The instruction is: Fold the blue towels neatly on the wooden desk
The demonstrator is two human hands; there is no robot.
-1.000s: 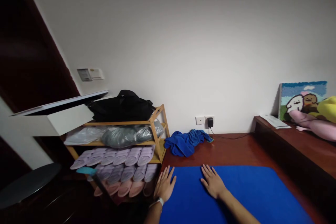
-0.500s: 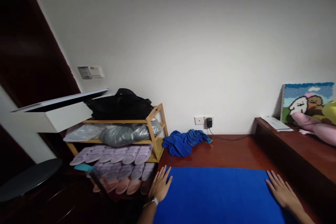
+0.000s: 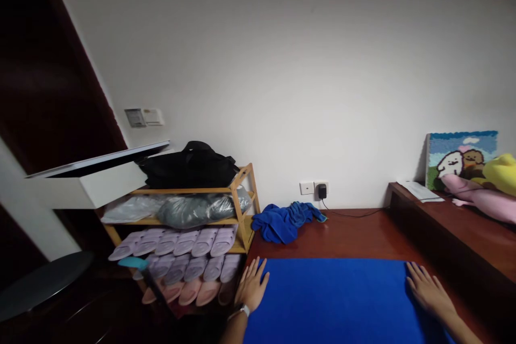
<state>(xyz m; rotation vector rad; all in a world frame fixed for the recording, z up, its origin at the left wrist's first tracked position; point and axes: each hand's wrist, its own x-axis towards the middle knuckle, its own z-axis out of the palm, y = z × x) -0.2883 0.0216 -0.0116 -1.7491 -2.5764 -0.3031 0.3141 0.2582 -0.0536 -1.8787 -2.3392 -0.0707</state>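
Note:
A flat blue cloth (image 3: 330, 301) lies spread over a reddish-brown wooden surface (image 3: 346, 236), its far edge straight. On the cloth's left edge rests my left hand (image 3: 252, 285), palm down with fingers stretched out; a watch or band circles that wrist. My right hand (image 3: 429, 289) lies at the right edge, flat, its fingers apart. Neither hand grips anything. Beyond the cloth, against the wall, sits a crumpled blue towel (image 3: 284, 221). The near part of the cloth runs out of view.
At left a wooden rack (image 3: 242, 209) holds several slippers (image 3: 201, 242), plastic-wrapped bundles (image 3: 189, 209), a black bag (image 3: 189, 166) and an open white box (image 3: 113, 183). A plugged-in adapter (image 3: 322, 190) is on the wall. A raised ledge at right bears a pink plush toy (image 3: 479, 199) and a picture (image 3: 463, 156).
The view has shifted slightly, so the background sits a little lower. Both hands remain flat at the cloth's side edges, and the cloth looks unchanged.

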